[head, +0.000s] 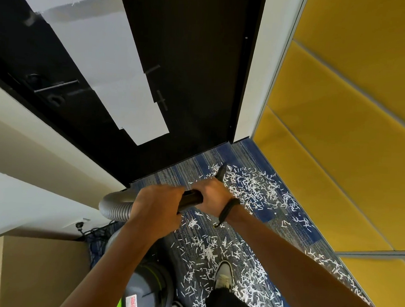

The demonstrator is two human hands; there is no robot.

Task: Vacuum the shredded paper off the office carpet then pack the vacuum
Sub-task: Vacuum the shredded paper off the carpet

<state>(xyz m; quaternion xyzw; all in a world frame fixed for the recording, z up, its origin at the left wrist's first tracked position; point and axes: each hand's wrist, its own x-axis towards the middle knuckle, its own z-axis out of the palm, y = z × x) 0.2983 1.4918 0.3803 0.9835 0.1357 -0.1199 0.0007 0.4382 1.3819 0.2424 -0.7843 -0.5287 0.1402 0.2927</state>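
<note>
Blue-and-grey striped carpet (285, 220) fills the lower middle of the head view, strewn with short white paper shreds (251, 187). The shreds lie thickest ahead of the hands near the corner, and again lower down around the shoe (223, 274) and along the yellow panel wall (354, 129) at right.

Both hands meet on a black wand (191, 199) held above the carpet. The left hand (156, 206) grips the wand's rear end, fingers curled round it where the grey ribbed hose (114, 207) joins. The right hand (212, 195) grips the wand just ahead of the left, fingers wrapped over the top; a black band (227, 208) circles its wrist. Beyond the right hand the dark nozzle (221, 171) slopes down to the carpet at the near edge of the densest shreds, close to the foot of the black door (196, 81).

The hose loops left and downward toward the vacuum body (146, 285), a grey canister with a green trim and a red-and-white label, standing on the carpet at the lower edge, just left of the shoe. Whether the nozzle tip touches the carpet cannot be told.

White sheets (112, 60) are taped to the door. A black cable (92, 232) runs from a wall plug at lower left.
</note>
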